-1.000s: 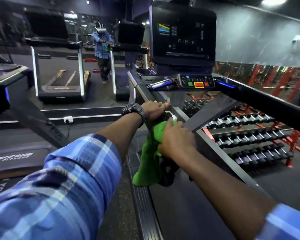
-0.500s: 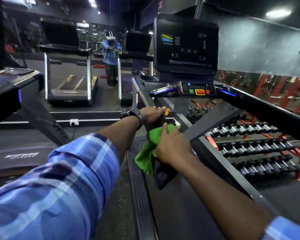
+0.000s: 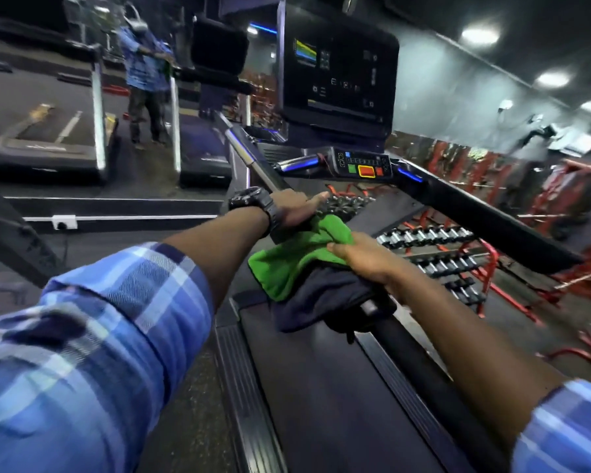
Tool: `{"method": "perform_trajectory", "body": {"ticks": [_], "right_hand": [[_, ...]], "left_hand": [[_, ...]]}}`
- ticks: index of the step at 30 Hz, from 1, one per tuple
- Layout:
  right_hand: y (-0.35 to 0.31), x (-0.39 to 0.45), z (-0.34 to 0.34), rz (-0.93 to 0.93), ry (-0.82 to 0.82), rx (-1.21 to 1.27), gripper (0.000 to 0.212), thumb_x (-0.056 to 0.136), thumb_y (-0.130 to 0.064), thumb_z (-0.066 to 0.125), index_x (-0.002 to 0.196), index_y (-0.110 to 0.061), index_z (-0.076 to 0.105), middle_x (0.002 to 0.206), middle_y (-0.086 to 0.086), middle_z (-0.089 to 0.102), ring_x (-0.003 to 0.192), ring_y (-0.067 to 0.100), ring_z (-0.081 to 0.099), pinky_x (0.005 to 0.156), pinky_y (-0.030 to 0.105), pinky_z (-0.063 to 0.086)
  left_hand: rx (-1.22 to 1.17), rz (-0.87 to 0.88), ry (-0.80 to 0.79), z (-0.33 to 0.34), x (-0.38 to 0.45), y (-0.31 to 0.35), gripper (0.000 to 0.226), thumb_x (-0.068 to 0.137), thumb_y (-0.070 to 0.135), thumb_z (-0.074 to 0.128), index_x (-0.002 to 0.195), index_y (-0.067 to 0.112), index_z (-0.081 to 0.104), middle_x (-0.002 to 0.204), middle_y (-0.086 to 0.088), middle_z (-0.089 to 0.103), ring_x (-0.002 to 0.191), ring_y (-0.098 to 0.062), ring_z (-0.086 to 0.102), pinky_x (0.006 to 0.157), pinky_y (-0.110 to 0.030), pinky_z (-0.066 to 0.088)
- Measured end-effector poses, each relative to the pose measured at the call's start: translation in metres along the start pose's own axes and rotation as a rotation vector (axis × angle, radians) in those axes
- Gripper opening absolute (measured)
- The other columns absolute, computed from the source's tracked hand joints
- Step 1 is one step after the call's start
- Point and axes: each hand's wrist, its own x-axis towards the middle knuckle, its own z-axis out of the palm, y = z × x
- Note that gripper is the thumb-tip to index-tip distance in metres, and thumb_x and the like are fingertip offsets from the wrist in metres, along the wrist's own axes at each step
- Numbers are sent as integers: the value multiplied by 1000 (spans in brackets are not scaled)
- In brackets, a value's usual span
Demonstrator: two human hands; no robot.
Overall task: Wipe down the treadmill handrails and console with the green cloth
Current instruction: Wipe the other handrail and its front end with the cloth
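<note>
The green cloth [image 3: 297, 254] lay bunched over the left handrail [image 3: 253, 162], whose long axis ran from the hands up and away toward the console [image 3: 335, 70]. The right hand [image 3: 365, 257] clutched the cloth together with a dark fabric [image 3: 325, 298] beneath it. The left hand [image 3: 290, 209], watch [image 3: 249, 201] on its wrist, gripped the rail just above.

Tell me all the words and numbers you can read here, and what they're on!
None can be read.
Console screen: small icons and a coloured graph, its marks too blurred.
Control panel: green and red buttons, labels too small.
Watch on the left wrist: face too dark.
</note>
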Motion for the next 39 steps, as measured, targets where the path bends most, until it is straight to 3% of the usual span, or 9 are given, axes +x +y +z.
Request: {"method": "perform_trajectory", "body": {"ticks": [4, 11, 15, 18, 22, 28, 30, 35, 39], "right_hand": [[8, -35, -1, -53, 19, -277, 41, 96, -26, 55, 136, -25, 50, 128, 3, 60, 119, 21, 55, 100, 30, 40], [18, -54, -66, 88, -75, -168, 27, 90, -6, 58, 104, -25, 71, 113, -1, 71, 109, 17, 64, 104, 38, 46], [5, -40, -114, 203, 152, -285, 22, 89, 3, 57, 91, -16, 68, 95, 3, 70, 82, 15, 64, 74, 14, 53], [-18, -28, -130, 215, 405, -501, 16, 85, -9, 61, 99, -11, 68, 101, 15, 71, 94, 30, 67, 83, 34, 55], [-56, -39, -77, 70, 587, -691, 55, 81, -9, 61, 134, -21, 50, 116, 22, 63, 105, 41, 61, 88, 44, 51], [-38, -65, 51, -34, 151, -1079, 80, 86, -14, 50, 154, -10, 9, 156, 15, 28, 142, 40, 26, 113, 50, 28], [-25, -76, 69, -94, 164, -1131, 80, 84, -29, 52, 152, -5, 18, 157, 13, 28, 146, 40, 17, 117, 53, 19], [-25, -69, 48, -311, 140, -1268, 51, 82, -48, 48, 126, -26, 62, 136, -4, 58, 127, 30, 47, 98, 44, 36], [-32, -30, 36, -78, 54, -1274, 64, 73, -66, 53, 134, -48, 44, 162, 0, 12, 144, 38, 13, 103, 71, 12]], "left_hand": [[68, 83, 5, -1, 3, -6, 70, 102, 57, 12, 142, 11, 48, 142, -24, 50, 129, -38, 49, 108, -39, 38], [128, 192, 15, 0, -1, -11, 72, 101, 58, 12, 143, 12, 47, 147, -18, 46, 133, -34, 45, 105, -32, 36], [161, 206, -3, 1, 1, -15, 77, 99, 62, 10, 139, 11, 52, 144, -20, 49, 130, -36, 49, 104, -35, 37], [170, 219, 2, -1, -1, -16, 78, 99, 61, 11, 136, 8, 54, 142, -21, 50, 129, -37, 49, 102, -34, 38], [195, 238, 12, -2, -2, -17, 77, 100, 59, 12, 134, 6, 56, 140, -23, 51, 127, -37, 50, 102, -34, 38], [205, 240, 10, -6, -5, -15, 73, 102, 54, 14, 132, 2, 55, 140, -25, 51, 128, -37, 50, 101, -33, 38], [200, 249, 16, -5, -5, -16, 72, 102, 54, 13, 133, 4, 55, 140, -24, 51, 128, -37, 50, 101, -33, 38], [200, 260, 21, -5, -3, -18, 71, 103, 52, 12, 133, 5, 56, 142, -23, 49, 129, -36, 49, 102, -34, 38], [185, 261, 27, -3, 0, -21, 72, 103, 53, 13, 127, 4, 60, 138, -23, 54, 125, -36, 52, 98, -33, 40]]}}
